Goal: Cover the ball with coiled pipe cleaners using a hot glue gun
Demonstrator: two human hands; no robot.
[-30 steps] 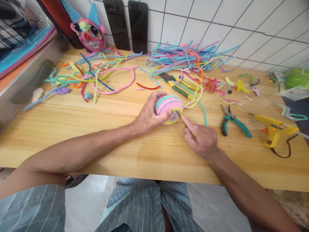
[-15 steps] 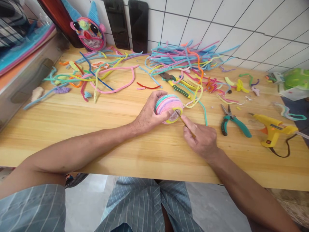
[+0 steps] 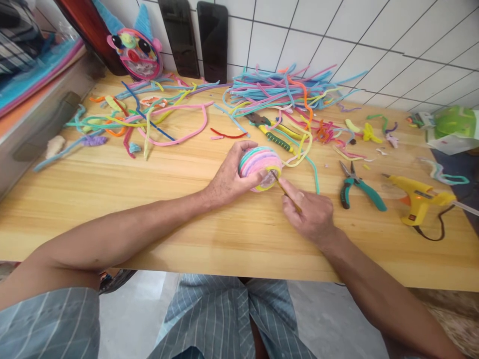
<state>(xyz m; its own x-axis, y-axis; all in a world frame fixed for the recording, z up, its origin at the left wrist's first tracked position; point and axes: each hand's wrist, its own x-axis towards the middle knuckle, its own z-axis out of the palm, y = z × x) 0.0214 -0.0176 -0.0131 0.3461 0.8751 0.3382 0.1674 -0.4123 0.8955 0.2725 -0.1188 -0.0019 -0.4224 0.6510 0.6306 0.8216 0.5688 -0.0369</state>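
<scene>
My left hand [image 3: 229, 172] is wrapped around a ball [image 3: 258, 157] covered in rows of teal, pink, purple and yellow pipe cleaner. Its thumb presses near a yellow-ringed, clear-looking round opening that faces right. In my right hand [image 3: 312, 212] is a slim, pointed, brownish tool [image 3: 291, 194], held like a pencil; I cannot make out its exact kind. The dark tip meets the ball at the yellow ring, beside my left thumb. Whether it goes inside is too small to tell.
Behind the ball lie yellow-green pliers [image 3: 279, 138] and a heap of pipe cleaners [image 3: 277, 89]. Teal pliers [image 3: 361, 187] and a yellow glue gun [image 3: 419, 194] are to the right. Back left, a pipe-cleaner figure [image 3: 138, 52] stands near two phones [image 3: 212, 42] against the tiled wall.
The whole scene sits slightly further left as the camera turns a little. Both hands keep their hold, and the tool's tip stays at the yellow ring.
</scene>
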